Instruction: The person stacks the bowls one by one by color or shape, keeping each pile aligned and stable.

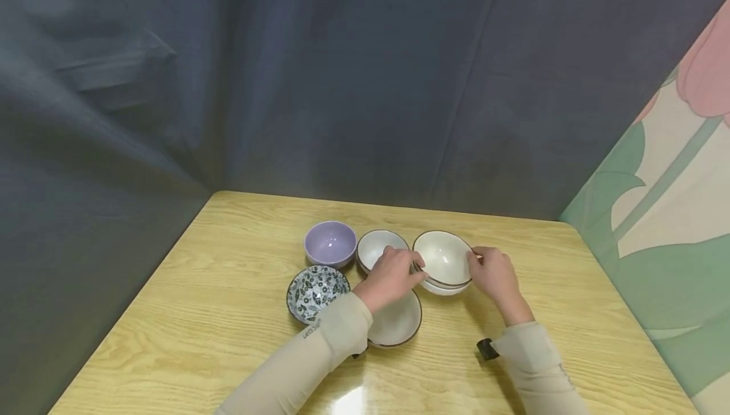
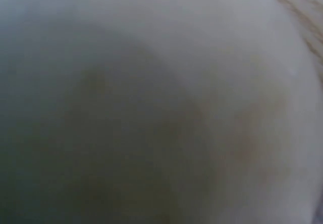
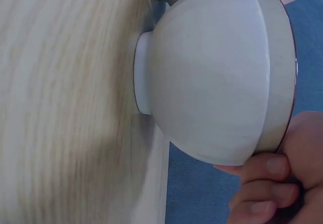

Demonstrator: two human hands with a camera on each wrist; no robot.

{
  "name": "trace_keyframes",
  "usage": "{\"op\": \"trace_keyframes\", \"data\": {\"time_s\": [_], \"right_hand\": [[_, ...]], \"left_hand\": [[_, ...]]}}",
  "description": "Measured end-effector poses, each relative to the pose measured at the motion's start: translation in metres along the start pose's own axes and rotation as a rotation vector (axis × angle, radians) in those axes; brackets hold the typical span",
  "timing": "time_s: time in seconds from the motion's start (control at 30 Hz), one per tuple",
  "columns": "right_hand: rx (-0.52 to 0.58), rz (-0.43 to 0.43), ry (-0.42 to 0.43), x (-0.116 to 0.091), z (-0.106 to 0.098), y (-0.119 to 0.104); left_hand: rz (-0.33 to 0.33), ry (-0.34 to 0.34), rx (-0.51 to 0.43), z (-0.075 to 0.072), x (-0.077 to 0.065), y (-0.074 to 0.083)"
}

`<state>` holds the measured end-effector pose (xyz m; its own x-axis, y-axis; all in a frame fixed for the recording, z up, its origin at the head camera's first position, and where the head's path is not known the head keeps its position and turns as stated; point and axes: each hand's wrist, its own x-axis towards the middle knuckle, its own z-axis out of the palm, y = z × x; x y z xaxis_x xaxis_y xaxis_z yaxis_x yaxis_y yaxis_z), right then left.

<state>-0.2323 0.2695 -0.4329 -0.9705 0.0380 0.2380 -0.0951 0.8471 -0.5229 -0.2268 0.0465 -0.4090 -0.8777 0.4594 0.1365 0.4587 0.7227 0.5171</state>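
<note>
A cream bowl with a dark rim (image 1: 443,253) sits nested in a white bowl (image 3: 212,77), at the right end of the group of bowls. Its right rim is gripped by my right hand (image 1: 497,275), the fingers curled beneath the edge. My left hand (image 1: 392,275) pinches the same rim from the opposite side; its fingertips appear at the top of the right wrist view. Under my left forearm lies a wide pale bowl with a brown rim (image 1: 402,323), partly hidden. The left wrist view is blurred and filled by a pale curved surface.
Left of the nested pair, a white dark-rimmed bowl (image 1: 376,242) stands beside a purple bowl (image 1: 329,244). Nearer me is a floral-patterned bowl (image 1: 313,291). All are on a wooden table (image 1: 199,313), with a dark curtain (image 1: 353,85) behind it.
</note>
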Motion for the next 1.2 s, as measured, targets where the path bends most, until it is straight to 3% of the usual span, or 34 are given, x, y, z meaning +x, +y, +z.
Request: {"op": "trace_keyframes", "data": {"time_s": [0.17, 0.37, 0.57, 0.87, 1.2], "right_hand": [[0.020, -0.025, -0.005, 0.0000, -0.0032, -0.0005], [0.011, 0.012, -0.023, -0.0012, -0.0038, -0.0004], [-0.031, 0.052, -0.057, -0.0003, -0.0034, 0.0005], [-0.030, -0.088, 0.024, -0.0012, -0.0027, 0.0024], [-0.002, -0.081, -0.034, 0.0042, -0.0030, 0.0030]], "left_hand": [[-0.010, 0.001, -0.006, -0.0010, 0.0003, 0.0023], [-0.014, -0.018, -0.006, 0.0003, 0.0005, 0.0019], [0.030, -0.039, 0.055, -0.0042, 0.0013, -0.0004], [0.038, -0.047, 0.060, -0.0025, 0.0030, 0.0000], [0.025, -0.044, 0.044, -0.0026, 0.0027, -0.0012]]}}
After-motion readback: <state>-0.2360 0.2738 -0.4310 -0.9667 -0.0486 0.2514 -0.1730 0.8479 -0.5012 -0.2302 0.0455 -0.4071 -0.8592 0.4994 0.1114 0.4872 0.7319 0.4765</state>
